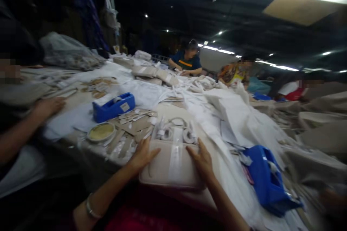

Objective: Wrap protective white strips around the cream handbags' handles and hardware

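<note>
A beige bag [185, 173] lies between the left hand [145, 153] and the right hand [202, 158], its wrapped coils [166, 134] just beyond the thumbs. Judged hazards: an uneven lift could tilt the bag and shift the coils; an outward swing of the left hand could sweep the loose tan strips [141, 124] beside it. Pose: both forearms reach forward and converge, a bracelet [91, 207] at the left; each hand is partly closed on the bag, thumb over its upper face, fingers along its side. Any fingertips beneath are hidden. A blue tape dispenser [264, 180] lies well right of the right hand.
</note>
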Demonstrator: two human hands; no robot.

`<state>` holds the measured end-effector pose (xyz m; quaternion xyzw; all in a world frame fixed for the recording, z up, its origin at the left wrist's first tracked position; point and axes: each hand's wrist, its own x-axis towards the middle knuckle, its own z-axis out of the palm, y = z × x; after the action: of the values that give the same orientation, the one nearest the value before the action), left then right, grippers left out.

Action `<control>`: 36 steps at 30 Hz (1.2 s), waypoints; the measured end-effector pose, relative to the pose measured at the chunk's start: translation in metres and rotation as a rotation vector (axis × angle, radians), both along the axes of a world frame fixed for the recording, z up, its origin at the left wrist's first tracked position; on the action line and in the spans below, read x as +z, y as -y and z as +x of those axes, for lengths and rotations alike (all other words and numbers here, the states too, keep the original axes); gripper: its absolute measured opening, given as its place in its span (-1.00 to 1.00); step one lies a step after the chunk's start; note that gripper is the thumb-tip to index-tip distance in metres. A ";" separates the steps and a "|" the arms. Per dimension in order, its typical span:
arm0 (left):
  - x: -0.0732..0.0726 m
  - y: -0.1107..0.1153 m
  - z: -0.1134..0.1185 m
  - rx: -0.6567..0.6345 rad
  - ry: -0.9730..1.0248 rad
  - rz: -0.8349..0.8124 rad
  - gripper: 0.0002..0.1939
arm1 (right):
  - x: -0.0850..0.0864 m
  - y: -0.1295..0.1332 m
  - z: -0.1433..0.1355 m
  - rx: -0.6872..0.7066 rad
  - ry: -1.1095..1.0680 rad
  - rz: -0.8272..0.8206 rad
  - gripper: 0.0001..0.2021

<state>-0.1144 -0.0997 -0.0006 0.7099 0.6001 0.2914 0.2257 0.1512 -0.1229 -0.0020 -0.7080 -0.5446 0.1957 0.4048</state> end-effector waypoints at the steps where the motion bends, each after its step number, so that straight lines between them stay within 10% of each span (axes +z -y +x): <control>1: -0.001 0.005 0.001 -0.004 0.023 -0.040 -0.25 | -0.001 0.000 0.001 -0.002 0.013 -0.003 -0.22; 15: 0.001 -0.002 0.060 -0.137 0.131 -0.096 -0.10 | 0.007 0.040 0.051 -0.150 0.239 -0.130 -0.13; 18: 0.000 -0.005 0.066 -0.173 0.197 -0.131 -0.07 | 0.023 0.027 0.048 -0.113 0.483 0.044 -0.11; 22: 0.005 0.000 0.054 -0.209 0.344 -0.230 -0.04 | 0.058 -0.024 0.001 0.386 0.640 0.375 -0.58; 27: 0.006 0.018 0.026 -0.132 0.557 -0.352 -0.18 | 0.068 -0.092 -0.064 1.110 0.735 0.236 -0.73; 36: -0.010 0.020 0.016 -0.165 0.983 -0.573 -0.31 | 0.042 -0.103 -0.073 1.215 0.833 0.093 -0.63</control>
<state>-0.0988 -0.1198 -0.0111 0.4460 0.4223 0.3945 0.6834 0.0785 -0.0196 0.0405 -0.2793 -0.9570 0.0772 0.0142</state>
